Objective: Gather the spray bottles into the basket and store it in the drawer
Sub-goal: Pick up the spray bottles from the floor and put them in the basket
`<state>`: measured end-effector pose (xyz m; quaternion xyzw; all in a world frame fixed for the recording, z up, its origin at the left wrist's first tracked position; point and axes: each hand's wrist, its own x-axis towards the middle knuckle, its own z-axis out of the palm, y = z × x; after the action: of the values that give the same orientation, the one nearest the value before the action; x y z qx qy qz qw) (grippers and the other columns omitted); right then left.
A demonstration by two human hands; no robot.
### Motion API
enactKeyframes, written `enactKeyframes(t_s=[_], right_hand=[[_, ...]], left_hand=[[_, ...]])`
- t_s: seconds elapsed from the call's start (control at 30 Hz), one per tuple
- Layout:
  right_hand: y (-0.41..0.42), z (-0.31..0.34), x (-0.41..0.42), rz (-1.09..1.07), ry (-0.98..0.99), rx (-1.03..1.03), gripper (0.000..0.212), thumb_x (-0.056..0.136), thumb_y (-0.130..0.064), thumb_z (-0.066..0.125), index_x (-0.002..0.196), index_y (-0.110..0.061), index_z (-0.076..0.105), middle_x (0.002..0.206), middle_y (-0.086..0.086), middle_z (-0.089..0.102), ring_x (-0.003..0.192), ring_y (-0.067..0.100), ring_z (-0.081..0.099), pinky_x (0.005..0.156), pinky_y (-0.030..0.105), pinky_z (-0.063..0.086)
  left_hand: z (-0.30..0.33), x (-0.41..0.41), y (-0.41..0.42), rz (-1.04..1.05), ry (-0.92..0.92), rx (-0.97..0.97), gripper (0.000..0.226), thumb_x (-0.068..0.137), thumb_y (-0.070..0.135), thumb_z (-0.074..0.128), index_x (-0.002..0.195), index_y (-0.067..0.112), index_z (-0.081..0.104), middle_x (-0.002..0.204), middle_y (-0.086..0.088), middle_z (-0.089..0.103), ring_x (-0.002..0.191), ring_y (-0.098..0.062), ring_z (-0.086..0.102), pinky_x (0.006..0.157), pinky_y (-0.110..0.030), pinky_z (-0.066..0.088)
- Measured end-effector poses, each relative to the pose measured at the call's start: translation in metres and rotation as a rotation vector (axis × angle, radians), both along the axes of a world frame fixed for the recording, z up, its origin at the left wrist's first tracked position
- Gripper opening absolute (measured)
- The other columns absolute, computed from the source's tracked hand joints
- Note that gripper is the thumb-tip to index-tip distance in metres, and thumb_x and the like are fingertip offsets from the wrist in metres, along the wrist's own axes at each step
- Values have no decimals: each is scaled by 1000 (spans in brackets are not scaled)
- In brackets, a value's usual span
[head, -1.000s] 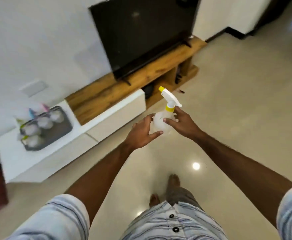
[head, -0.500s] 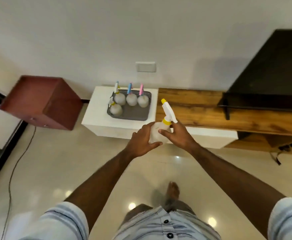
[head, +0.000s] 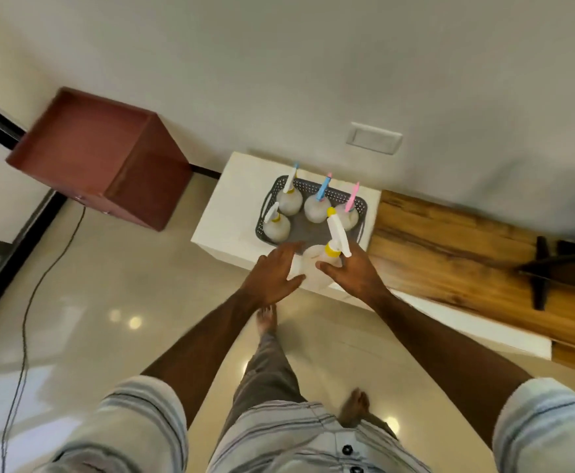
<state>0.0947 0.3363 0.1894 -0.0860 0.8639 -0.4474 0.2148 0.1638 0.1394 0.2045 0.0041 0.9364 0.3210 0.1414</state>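
Between both hands, just at the near edge of the white tabletop, a translucent white spray bottle with a yellow collar and white trigger head is held upright. Fingers of the right hand wrap the bottle's body from the right side, closed on it below the yellow collar. Open-palmed, the left hand lies flat against the bottle's left side with its fingers spread, steadying rather than gripping.

Just beyond the held bottle, a dark grey perforated plastic basket sits on the tabletop. 4 more round white spray bottles stand upright inside it: 1 with a white trigger at the back left, 1 with a white trigger at the front left, 1 with a blue trigger and 1 with a pink trigger at the back right.

Left of the tabletop stands a dark red box-shaped cabinet; to the right runs a wooden shelf top. Bare feet rest on the glossy tiled floor.
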Motion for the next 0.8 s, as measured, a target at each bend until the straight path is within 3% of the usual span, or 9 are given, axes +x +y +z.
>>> enactKeyframes(t_s=[0.1,0.17,0.23,0.33,0.47,0.57,0.8], right_hand=[[-33,-28,-22,-74,15,89,52,77,-26,83,120,-10,58,118,10,60,114,30,57,95,41,47],[-56,-50,-42,-99,16,118,47,76,-17,82,116,-6,59,113,11,60,112,33,56,93,41,46],[-65,-61,-56,-73,58,92,40,74,-5,81,108,0,61,106,15,61,105,37,58,90,45,46],[-72,-97,-92,72,122,98,40,66,8,80,103,5,62,101,9,58,100,38,58,88,46,45],[-69,-144,-134,343,54,177,46,62,13,80,105,6,67,113,23,62,109,43,58,95,49,46],[-68,-172,-155,462,-19,165,48,62,15,78,107,3,69,120,24,59,118,39,55,101,48,44],[-82,-215,-189,579,-47,82,45,66,14,79,108,4,68,116,20,65,116,35,60,100,52,45]], left_hand=[[-17,-31,-61,54,143,24,41,88,9,56,129,15,56,126,-4,59,108,-23,61,89,-40,48],[-38,-57,-104,131,164,16,36,85,3,54,118,17,59,116,-1,60,99,-20,62,85,-35,47],[-57,-73,-132,205,138,3,35,85,2,53,114,19,60,113,1,59,96,-19,62,84,-38,49],[-106,-107,-166,312,-8,33,32,89,7,53,118,19,59,117,-1,58,102,-22,62,91,-45,50],[-170,-138,-180,256,-254,41,41,94,12,55,135,16,50,136,-10,50,122,-29,54,104,-46,45],[-205,-151,-178,177,-280,86,53,95,6,51,146,15,41,148,-13,42,134,-29,45,113,-45,38],[-254,-166,-171,261,-272,281,68,88,-10,43,149,18,37,152,-7,37,138,-22,41,115,-34,36]])
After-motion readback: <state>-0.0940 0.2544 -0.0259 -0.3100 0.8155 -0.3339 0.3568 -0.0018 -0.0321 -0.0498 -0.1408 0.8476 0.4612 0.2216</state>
